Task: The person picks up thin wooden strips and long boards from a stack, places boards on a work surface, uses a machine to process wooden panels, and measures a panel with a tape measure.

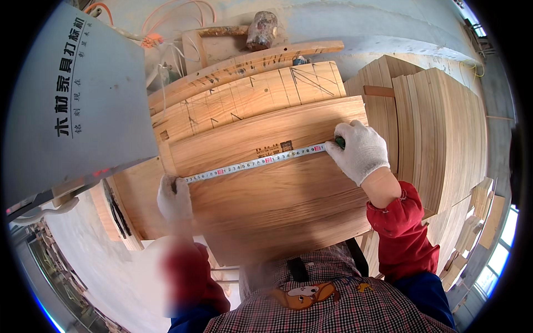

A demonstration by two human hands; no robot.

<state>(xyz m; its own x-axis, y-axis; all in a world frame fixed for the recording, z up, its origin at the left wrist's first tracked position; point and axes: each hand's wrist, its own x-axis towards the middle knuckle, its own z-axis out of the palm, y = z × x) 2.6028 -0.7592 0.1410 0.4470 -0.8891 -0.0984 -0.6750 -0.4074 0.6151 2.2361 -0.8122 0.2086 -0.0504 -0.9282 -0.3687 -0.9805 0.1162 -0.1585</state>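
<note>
Setting: woodworking bench (139,205) stacked with boards.
Tape measure (255,162): stretched flat across top wooden panel (277,194).
Left hand (174,198): gloved fingers pinning tape's end at panel's left edge.
Right hand (360,150): gloved fingers closed around tape case.
Nearby: plank stack (438,133), mallet (262,29).

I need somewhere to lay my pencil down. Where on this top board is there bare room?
The wooden board is bare below the tape measure, between the left hand and right hand. A narrower bare strip runs above the tape. It is crowded behind, with marked boards, a hammer, and stacked planks to the right.
</note>
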